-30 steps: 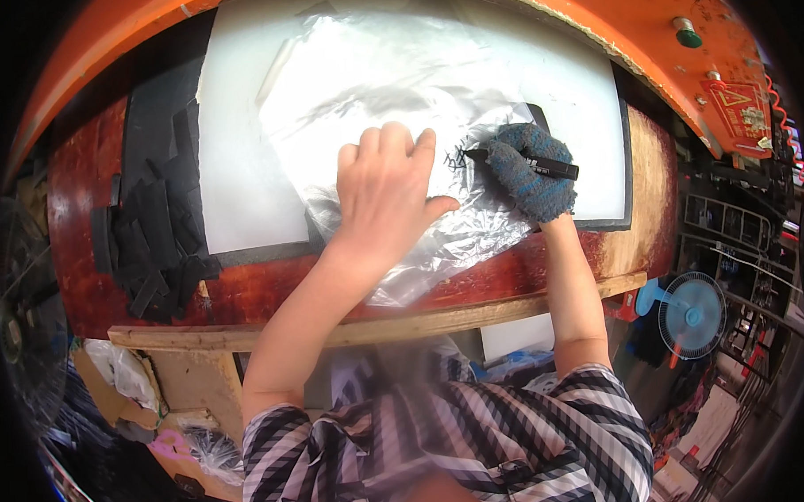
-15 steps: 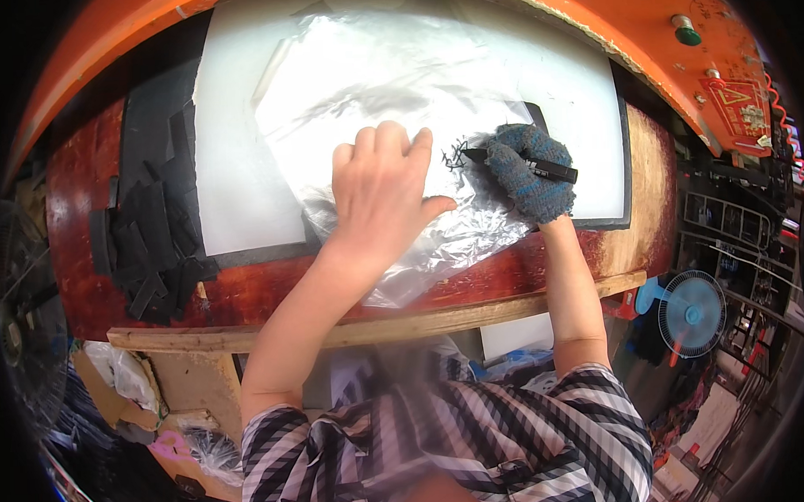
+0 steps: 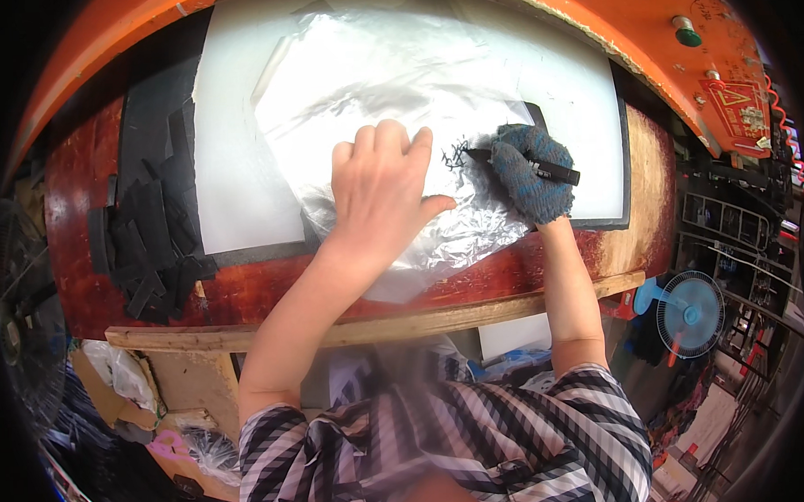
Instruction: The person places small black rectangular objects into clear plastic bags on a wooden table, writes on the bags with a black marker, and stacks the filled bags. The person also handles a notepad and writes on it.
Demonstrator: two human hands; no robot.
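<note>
My left hand (image 3: 380, 183) is bare and presses down on a clear plastic bag (image 3: 326, 112), its thumb and index finger spread apart and nothing in its grasp. Dark marks (image 3: 454, 154) in marker ink show on the bag, just right of that hand. In a grey-blue knitted glove, my right hand (image 3: 532, 171) grips a black marker pen (image 3: 554, 171), whose tip meets the plastic beside the marks. Crumpled and shiny, the bag lies over a white board (image 3: 249, 185), and its near corner hangs past the board toward me.
Black strips (image 3: 145, 242) are heaped at the left of the red wooden table (image 3: 253, 287). A wooden rail (image 3: 378, 325) runs along its near edge. An orange machine frame (image 3: 642, 30) with a green button arches over the far side. A blue fan (image 3: 690, 314) stands at the right.
The pen and gloved right hand have shifted very slightly, and the marks beside the tip have a few more strokes. My left hand stays in place.
</note>
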